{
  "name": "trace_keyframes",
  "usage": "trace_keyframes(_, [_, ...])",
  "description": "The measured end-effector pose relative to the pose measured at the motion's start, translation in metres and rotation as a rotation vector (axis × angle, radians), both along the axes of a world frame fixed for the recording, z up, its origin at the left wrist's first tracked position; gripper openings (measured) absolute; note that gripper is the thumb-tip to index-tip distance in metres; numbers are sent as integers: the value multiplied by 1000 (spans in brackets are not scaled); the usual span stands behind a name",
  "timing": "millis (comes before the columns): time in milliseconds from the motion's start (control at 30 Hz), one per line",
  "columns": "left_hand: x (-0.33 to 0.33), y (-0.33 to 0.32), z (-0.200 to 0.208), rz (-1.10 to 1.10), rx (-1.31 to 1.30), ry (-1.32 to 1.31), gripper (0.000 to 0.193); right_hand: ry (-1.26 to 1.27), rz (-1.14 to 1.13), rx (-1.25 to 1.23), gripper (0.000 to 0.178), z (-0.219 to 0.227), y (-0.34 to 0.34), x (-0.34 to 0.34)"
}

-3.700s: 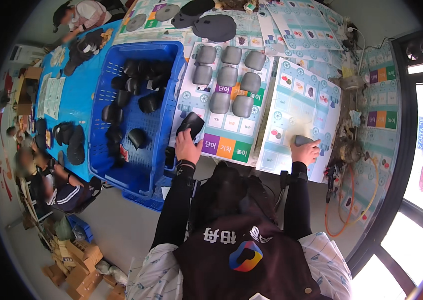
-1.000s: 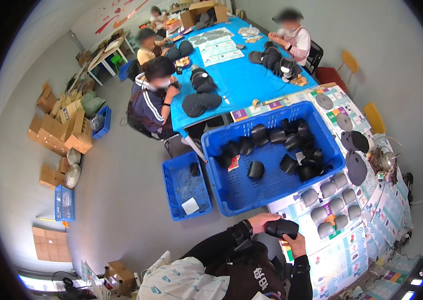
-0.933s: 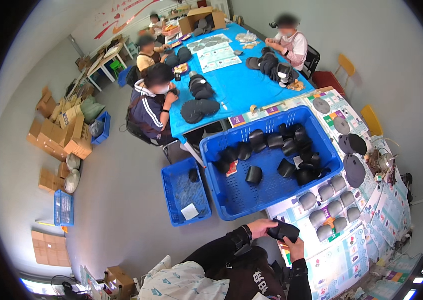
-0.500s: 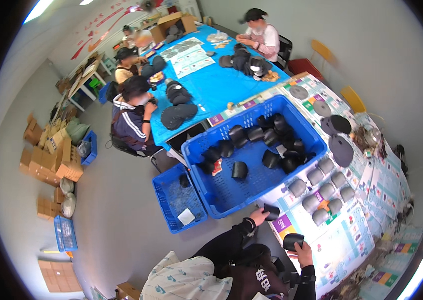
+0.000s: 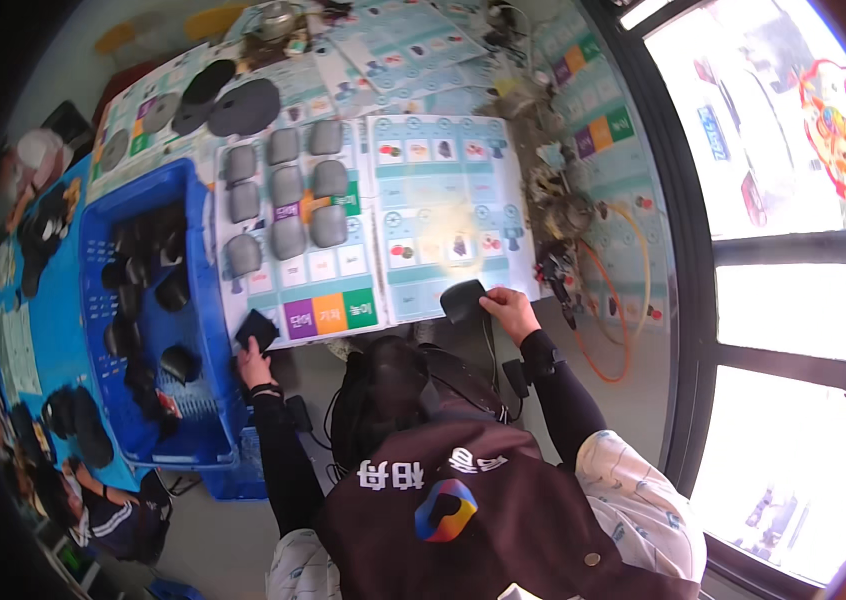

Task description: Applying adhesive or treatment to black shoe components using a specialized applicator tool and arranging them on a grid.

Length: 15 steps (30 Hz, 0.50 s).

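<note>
Left hand [image 5: 254,365] grips a black piece [image 5: 257,328] at the bench's [image 5: 443,262] near edge, beside the blue crate [image 5: 220,350]; right hand [image 5: 509,310] pinches a second black piece [image 5: 462,299], curved, by its right end. Dark pieces [image 5: 180,364] lie in the crate, nine grey pieces [image 5: 286,184] in rows on the bench, dark caps [image 5: 243,108] farther back
</note>
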<state>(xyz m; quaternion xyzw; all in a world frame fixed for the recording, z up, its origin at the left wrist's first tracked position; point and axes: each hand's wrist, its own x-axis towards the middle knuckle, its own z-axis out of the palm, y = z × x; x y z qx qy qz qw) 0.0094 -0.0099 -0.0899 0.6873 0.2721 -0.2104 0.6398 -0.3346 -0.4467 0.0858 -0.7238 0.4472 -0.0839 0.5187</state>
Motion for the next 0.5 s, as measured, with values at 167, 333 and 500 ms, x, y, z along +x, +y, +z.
trace_keyframes(167, [-44, 79, -31, -61, 674, -324, 49, -66, -301, 358, 20, -18, -40, -3])
trace_keyframes(333, [-93, 1, 22, 122, 277, -132, 40, -60, -270, 356, 17, -54, -98, 32])
trace_keyframes(500, [-139, 8, 71, 131, 286, -93, 32, -23, -235, 406, 21, -97, -88, 72])
